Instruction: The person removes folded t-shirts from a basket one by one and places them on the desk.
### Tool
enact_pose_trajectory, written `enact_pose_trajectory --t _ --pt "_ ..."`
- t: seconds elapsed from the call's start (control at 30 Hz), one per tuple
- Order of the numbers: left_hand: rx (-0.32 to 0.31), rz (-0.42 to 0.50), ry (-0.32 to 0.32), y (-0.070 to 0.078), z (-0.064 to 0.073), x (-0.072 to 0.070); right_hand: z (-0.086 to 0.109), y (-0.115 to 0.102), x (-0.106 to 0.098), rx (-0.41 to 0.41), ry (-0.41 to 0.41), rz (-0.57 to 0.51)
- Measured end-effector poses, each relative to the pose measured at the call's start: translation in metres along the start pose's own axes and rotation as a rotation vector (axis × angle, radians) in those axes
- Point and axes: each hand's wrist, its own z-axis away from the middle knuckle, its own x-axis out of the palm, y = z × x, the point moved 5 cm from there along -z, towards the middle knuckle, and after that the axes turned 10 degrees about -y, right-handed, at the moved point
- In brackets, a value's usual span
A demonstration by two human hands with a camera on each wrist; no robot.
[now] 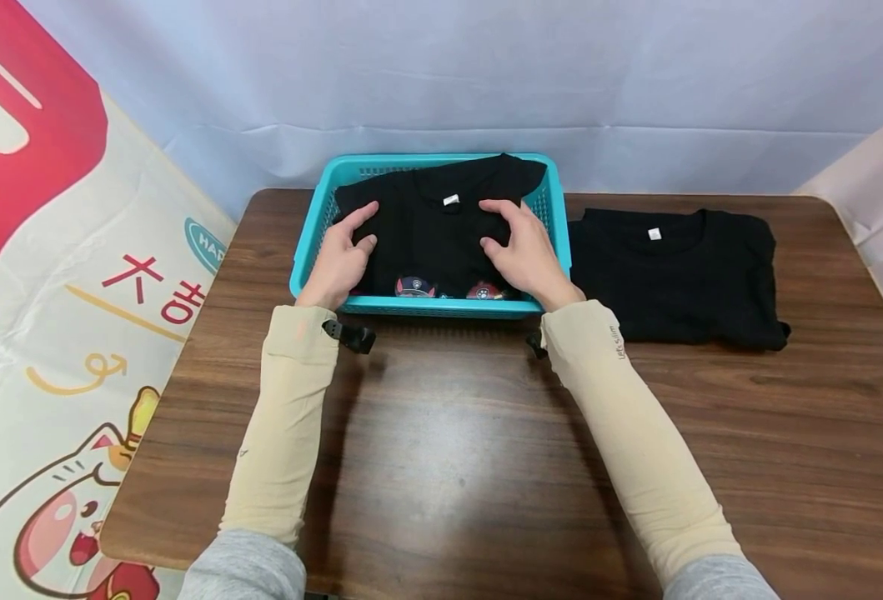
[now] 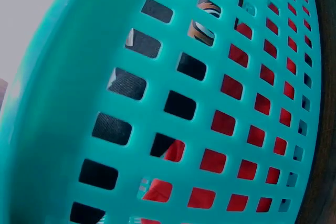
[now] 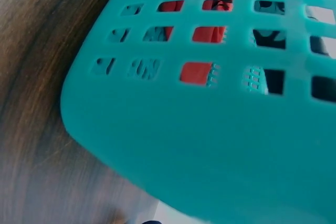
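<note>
A white curtain (image 1: 441, 75) hangs behind your wood-grain desk (image 1: 441, 467), with a cartoon-printed banner (image 1: 43, 250) to the left. At the desk's far edge, the turquoise perforated basket (image 1: 441, 307) lies lengthwise left to right. Another folded black T-shirt (image 1: 681, 283) sits just right of it. Inside the basket is your black T-shirt (image 1: 426, 237), long axis left to right, collar pointing away from you, printed edge nearest. Your left grip (image 1: 341, 260) and right grip (image 1: 527, 256) touch its sides, thumbs and forefingers spread apart.
</note>
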Motion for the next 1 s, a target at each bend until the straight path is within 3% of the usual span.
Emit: enact_pose_trajectory --t 0.27,0.53,0.77,0.9,1.0 --pt "0.107 -0.012 0.069 0.006 -0.002 -0.004 -0.001 -0.001 -0.005 -0.051 0.074 -0.016" --pt "0.170 -0.062 0.125 0.025 -0.003 -0.006 0.002 -0.007 -0.015 -0.121 0.158 -0.012" --pt "0.195 0.061 0.122 0.054 0.011 -0.010 0.008 -0.020 -0.027 -0.257 0.277 -0.001" --pt "0.250 0.194 0.083 0.057 0.018 -0.011 0.017 -0.025 -0.032 -0.307 0.320 -0.010" --pt "0.307 0.270 0.048 0.051 0.020 -0.012 0.028 -0.028 -0.036 -0.330 0.344 -0.029"
